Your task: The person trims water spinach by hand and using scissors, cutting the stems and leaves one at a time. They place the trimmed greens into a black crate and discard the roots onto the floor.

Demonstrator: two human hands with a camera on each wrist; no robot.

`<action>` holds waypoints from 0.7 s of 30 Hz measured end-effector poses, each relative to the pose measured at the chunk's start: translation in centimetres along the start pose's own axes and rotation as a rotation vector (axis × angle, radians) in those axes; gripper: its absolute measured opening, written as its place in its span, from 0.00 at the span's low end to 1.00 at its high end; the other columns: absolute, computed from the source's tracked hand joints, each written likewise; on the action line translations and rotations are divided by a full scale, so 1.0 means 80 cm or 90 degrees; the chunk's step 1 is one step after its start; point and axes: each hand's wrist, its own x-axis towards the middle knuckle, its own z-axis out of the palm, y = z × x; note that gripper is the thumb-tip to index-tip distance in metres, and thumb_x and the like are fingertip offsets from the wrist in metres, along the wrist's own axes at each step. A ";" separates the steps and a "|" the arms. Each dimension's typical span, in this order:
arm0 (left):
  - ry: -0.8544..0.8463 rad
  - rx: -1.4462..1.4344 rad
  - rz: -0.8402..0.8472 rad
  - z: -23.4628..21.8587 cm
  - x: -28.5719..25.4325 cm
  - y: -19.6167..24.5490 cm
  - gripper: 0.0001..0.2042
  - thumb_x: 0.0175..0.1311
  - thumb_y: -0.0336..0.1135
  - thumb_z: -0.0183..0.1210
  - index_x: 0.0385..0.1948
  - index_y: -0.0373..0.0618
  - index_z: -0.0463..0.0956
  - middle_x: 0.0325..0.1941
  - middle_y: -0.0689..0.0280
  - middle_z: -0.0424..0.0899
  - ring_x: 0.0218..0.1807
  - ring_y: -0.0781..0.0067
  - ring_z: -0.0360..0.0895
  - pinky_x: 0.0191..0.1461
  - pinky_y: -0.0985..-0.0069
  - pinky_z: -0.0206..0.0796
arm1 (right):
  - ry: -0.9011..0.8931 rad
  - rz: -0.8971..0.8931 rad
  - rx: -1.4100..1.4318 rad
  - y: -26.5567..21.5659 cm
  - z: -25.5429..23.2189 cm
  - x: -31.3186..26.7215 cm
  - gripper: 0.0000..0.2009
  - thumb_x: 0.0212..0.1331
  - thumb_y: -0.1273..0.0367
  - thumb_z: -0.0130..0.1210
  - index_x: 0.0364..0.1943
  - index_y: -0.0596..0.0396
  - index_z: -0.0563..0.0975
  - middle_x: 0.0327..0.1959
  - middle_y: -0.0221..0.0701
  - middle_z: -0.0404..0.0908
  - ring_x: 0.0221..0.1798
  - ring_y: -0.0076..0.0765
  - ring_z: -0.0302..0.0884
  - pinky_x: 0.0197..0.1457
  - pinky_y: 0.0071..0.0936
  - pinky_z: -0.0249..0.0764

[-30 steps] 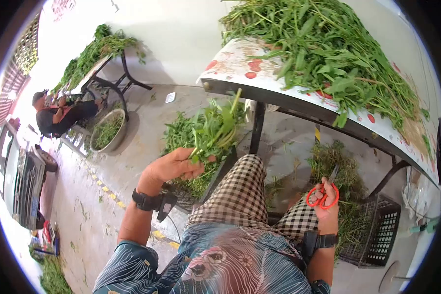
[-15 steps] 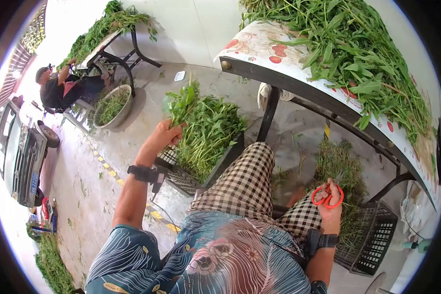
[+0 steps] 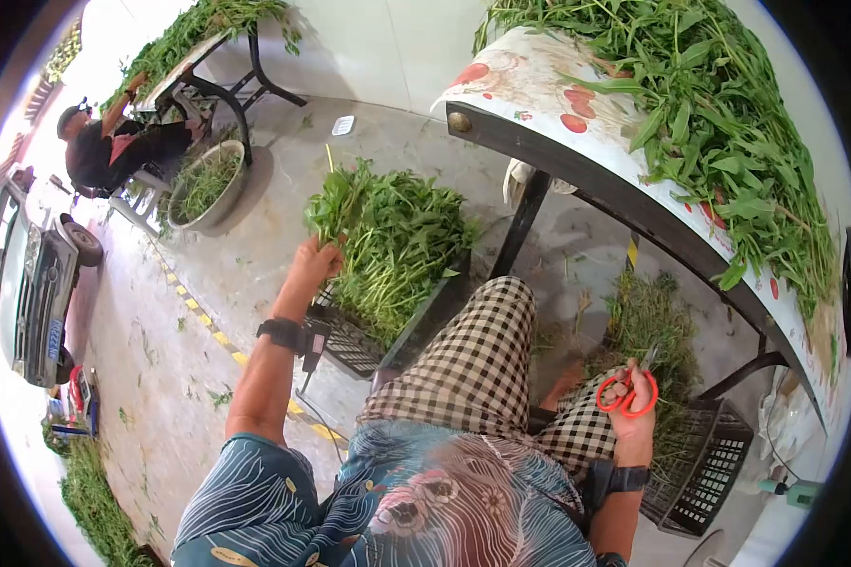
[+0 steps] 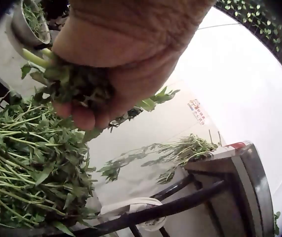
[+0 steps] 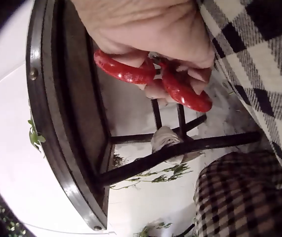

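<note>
My left hand (image 3: 314, 268) grips a small bunch of leafy green stems (image 4: 76, 81), fingers curled round it. This bunch is at the left side of a heap of cut greens (image 3: 416, 227) in a black plastic crate (image 3: 355, 352), and overlaps the heap in the head view. Near my right knee, my right hand (image 3: 635, 431) holds scissors (image 3: 642, 404) with fingers through the red handles. Their blades point up and away from me. In the right wrist view the red handles (image 5: 185, 94) show, but the blades are hidden behind the hand.
A table with a patterned cloth (image 3: 529, 80) bears a large pile of greens (image 3: 700, 113) at upper right. Stem trimmings (image 3: 648, 317) lie below it, by another black crate (image 3: 714, 463). At far left are a seated person (image 3: 104, 156), a round basin (image 3: 232, 194) and a car (image 3: 43, 283).
My left hand has moved left and away from me with the bunch, from over my side of the crate to its far left side. The right hand keeps the scissors near the knee.
</note>
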 end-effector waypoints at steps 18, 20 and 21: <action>-0.047 0.200 -0.171 0.044 0.097 -0.143 0.10 0.50 0.34 0.58 0.29 0.34 0.74 0.26 0.58 0.78 0.27 0.69 0.73 0.31 0.71 0.65 | 0.036 0.030 -0.030 0.006 0.007 0.001 0.11 0.59 0.66 0.50 0.44 0.51 0.71 0.29 0.30 0.72 0.23 0.22 0.66 0.25 0.23 0.65; -0.012 0.321 -0.124 0.045 0.099 -0.147 0.15 0.48 0.36 0.59 0.32 0.32 0.74 0.28 0.55 0.79 0.28 0.63 0.76 0.34 0.68 0.67 | 0.048 0.033 -0.035 0.006 0.010 0.001 0.11 0.59 0.66 0.50 0.44 0.52 0.71 0.28 0.30 0.72 0.23 0.22 0.66 0.26 0.23 0.64; -0.004 0.416 -0.148 0.044 0.104 -0.146 0.20 0.44 0.39 0.60 0.36 0.32 0.74 0.31 0.50 0.80 0.35 0.54 0.78 0.40 0.65 0.68 | 0.055 0.033 -0.038 0.006 0.013 0.001 0.11 0.59 0.67 0.50 0.45 0.52 0.71 0.28 0.31 0.72 0.23 0.22 0.66 0.26 0.23 0.64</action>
